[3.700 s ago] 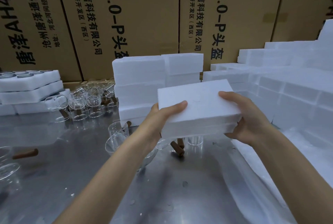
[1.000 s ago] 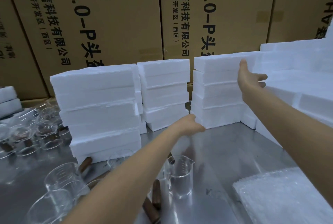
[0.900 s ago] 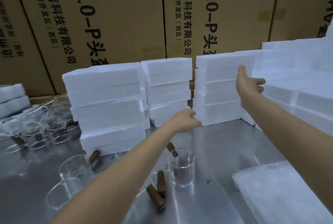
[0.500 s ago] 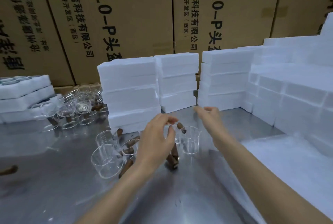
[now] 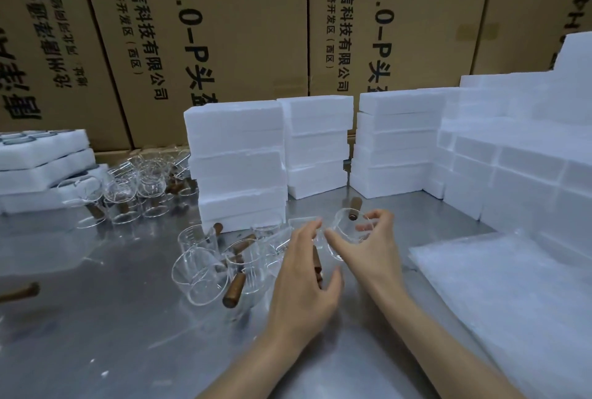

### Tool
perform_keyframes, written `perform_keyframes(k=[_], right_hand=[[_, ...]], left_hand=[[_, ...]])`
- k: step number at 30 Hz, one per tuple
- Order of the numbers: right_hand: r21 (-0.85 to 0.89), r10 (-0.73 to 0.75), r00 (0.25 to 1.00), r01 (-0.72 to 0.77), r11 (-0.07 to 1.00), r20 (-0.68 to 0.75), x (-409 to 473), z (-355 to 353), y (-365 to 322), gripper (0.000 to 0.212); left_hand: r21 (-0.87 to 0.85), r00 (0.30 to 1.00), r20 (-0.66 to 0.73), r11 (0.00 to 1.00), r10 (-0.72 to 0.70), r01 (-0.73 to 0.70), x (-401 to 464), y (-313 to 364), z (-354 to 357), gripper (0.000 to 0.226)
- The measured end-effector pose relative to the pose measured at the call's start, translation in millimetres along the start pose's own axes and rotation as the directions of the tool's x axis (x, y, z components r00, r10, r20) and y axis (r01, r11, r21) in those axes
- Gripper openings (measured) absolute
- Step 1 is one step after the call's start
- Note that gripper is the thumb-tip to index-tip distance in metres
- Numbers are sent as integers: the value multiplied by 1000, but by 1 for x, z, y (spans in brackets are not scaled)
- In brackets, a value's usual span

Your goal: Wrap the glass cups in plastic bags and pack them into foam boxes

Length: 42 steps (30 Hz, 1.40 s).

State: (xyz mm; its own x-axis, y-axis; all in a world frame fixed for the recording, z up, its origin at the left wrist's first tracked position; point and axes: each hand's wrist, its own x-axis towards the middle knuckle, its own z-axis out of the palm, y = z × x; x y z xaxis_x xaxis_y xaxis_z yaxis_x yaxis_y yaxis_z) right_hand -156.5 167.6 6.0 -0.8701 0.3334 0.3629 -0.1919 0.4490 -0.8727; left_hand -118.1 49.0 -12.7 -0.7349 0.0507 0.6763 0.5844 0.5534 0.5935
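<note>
Fragile, slick glass cup (image 5: 347, 232) before foam boxes (image 5: 238, 161): right hand (image 5: 371, 248) curled round it, left hand (image 5: 304, 276) loose, empty; better gripped by wooden handle (image 5: 354, 208).

All I can read is the print on the cardboard cartons (image 5: 224, 30) up at 12 o'clock: "H4.0-P头盔", with "通信科技有限公司" and "(西区)" alongside, running sideways and repeated.

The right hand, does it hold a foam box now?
No, the right hand curls around a glass cup; the foam boxes stand stacked behind.
</note>
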Motion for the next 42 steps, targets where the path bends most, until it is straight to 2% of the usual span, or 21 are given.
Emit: perform_keyframes(k=[4, 8, 11, 14, 16, 19, 22, 24, 28, 30, 34, 37, 40, 42], right_hand=[[-32, -71, 997, 71, 997, 7, -21, 5, -17, 65], [-38, -110, 993, 112, 993, 45, -30, 10, -21, 66], [29, -121, 987, 118, 993, 104, -27, 7, -20, 56], [263, -56, 990, 20, 965, 130, -19, 4, -20, 45], [376, 57, 989, -104, 921, 134, -10, 1, -19, 41], [415, 213, 963, -263, 871, 164, 3, -8, -16, 41], [371, 266, 943, -325, 870, 201, 9, -15, -11, 36], [351, 257, 954, -297, 888, 156, 10, -14, -8, 33], [318, 123, 992, -114, 941, -10, 4, -7, -9, 30], [330, 75, 996, -54, 942, -51, 0, -5, -11, 28], [359, 21, 998, 0, 933, -56, -7, -4, -15, 26], [364, 0, 999, 13, 931, -36, -10, -4, -18, 28], [383, -11, 1000, 14, 924, -10, -13, -3, -20, 27], [383, -34, 999, 25, 923, 17, -16, -3, -21, 25]], left_hand=[[-53, 998, 43, 997, -54, 57, 4, -1, 2, 83], [-134, 993, -35, 985, -115, 110, 6, -5, -1, 85], [-237, 982, -23, 955, -190, 179, 9, -6, -1, 73], [-324, 986, -18, 934, -164, 150, 13, -8, -2, 63], [-358, 988, 44, 921, -146, 152, 14, -10, -2, 63], [-406, 981, 156, 898, -116, 171, 13, -11, -1, 61], [-402, 974, 214, 903, -68, 152, 12, -7, -1, 61], [-373, 969, 233, 914, -75, 161, 11, -5, -3, 63], [-392, 962, 250, 897, -112, 206, 9, -3, -9, 74], [-406, 961, 247, 887, -126, 221, 11, -2, -11, 73], [-391, 979, 135, 900, -150, 192, 14, 0, -13, 54], [-409, 981, 75, 892, -179, 193, 15, 3, -14, 50], [-441, 972, 26, 870, -234, 222, 15, 4, -13, 47], [-505, 949, 1, 819, -314, 272, 16, 6, -12, 38]])
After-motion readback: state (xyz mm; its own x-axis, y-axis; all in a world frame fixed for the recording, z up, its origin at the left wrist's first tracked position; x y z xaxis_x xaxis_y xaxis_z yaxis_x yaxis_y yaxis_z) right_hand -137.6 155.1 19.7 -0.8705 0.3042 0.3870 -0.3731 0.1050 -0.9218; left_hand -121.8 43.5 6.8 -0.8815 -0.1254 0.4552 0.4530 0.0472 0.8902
